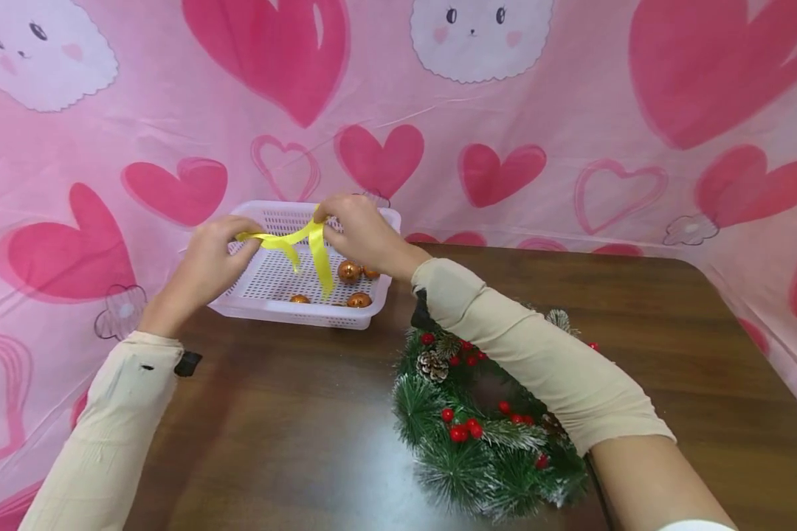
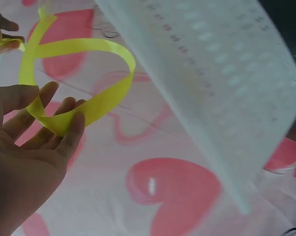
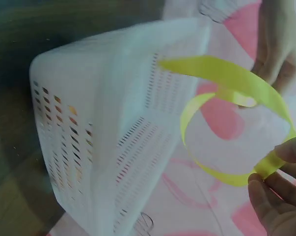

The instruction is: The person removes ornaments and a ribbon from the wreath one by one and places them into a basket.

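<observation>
A yellow ribbon (image 1: pixel 319 254) stretches between both hands above a white perforated basket (image 1: pixel 292 313). My left hand (image 1: pixel 206 258) pinches one part of it over the basket's left side. In the left wrist view the ribbon (image 2: pixel 106 103) bends in a loop across the fingers of that hand (image 2: pixel 40 128). My right hand (image 1: pixel 359 225) pinches the ribbon near the basket's back right, and a loose end hangs down below it. The right wrist view shows the ribbon (image 3: pixel 226 73) curving round from the thumb and fingers of this hand (image 3: pixel 280 191).
Several shiny copper-coloured balls (image 1: pixel 349 271) lie in the basket's right and front parts. A green wreath (image 1: pixel 452 472) with red berries and pinecones lies on the brown wooden table (image 1: pixel 272 428), partly under my right forearm. Behind hangs a pink cloth (image 1: pixel 438 110) with hearts.
</observation>
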The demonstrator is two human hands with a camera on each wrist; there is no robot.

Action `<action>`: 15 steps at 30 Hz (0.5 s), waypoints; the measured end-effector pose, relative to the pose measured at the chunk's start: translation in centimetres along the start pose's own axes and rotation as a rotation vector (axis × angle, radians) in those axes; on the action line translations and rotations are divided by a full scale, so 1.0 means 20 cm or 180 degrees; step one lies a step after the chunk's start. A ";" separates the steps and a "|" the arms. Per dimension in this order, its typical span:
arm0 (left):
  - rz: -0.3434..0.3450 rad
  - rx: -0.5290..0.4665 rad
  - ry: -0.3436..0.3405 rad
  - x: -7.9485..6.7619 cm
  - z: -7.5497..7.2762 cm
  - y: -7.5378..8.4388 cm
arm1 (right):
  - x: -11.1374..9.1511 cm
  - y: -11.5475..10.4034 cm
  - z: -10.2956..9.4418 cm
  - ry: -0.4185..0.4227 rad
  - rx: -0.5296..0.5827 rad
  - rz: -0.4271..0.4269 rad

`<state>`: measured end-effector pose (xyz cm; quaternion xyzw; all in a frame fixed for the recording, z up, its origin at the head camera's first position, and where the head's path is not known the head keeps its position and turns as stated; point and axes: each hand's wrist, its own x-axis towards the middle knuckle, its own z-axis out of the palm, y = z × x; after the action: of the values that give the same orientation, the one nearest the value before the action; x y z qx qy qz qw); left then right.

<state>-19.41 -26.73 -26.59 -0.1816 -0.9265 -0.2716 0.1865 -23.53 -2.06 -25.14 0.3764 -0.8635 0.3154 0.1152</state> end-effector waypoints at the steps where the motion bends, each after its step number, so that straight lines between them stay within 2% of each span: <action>1: -0.0059 0.0009 -0.0043 0.00 0.01 -0.02 | 0.00 0.00 0.02 -0.0125 -0.0073 0.0055; 5: -0.0268 0.0063 -0.0283 0.00 0.04 -0.09 | 0.00 0.02 0.09 -0.0601 -0.0224 0.0276; 9: -0.0237 0.0127 -0.0518 -0.01 0.08 -0.14 | -0.01 0.06 0.12 -0.0964 -0.0354 0.0381; 11: -0.0140 0.0168 -0.0619 -0.02 0.10 -0.15 | -0.03 0.08 0.11 -0.1065 -0.0373 0.0370; 15: -0.0120 0.0267 -0.0781 -0.05 0.12 -0.16 | -0.07 0.11 0.05 -0.1128 -0.0385 0.0287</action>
<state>-20.52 -28.11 -30.22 -0.1880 -0.9562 -0.2119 0.0740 -24.18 -0.76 -27.61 0.3794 -0.9036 0.1966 -0.0305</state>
